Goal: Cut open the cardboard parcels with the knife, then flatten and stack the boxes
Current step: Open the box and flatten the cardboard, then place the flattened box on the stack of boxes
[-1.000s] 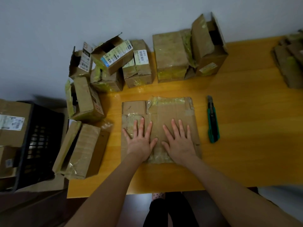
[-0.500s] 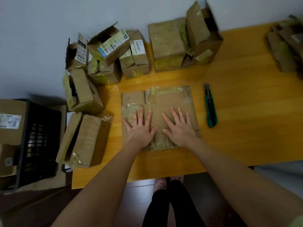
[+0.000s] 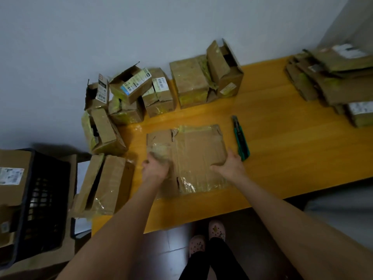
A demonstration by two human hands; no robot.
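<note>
Cardboard: the flattened box [image 3: 193, 156] lies at the centre of the desk [image 3: 282, 158]. The left hand [image 3: 155, 167] and right hand [image 3: 229, 166] each grip one side edge. Risk: the slick tape [image 3: 193, 184] may slip in the grasp, and the green knife [image 3: 241, 138], just beside the right hand, may be knocked.

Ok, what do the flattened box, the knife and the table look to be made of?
The flattened box: matte brown cardboard, glossy clear tape strips. The knife: green body, probably plastic. The table: yellow wood or laminate, grain lines, slight sheen.
</note>
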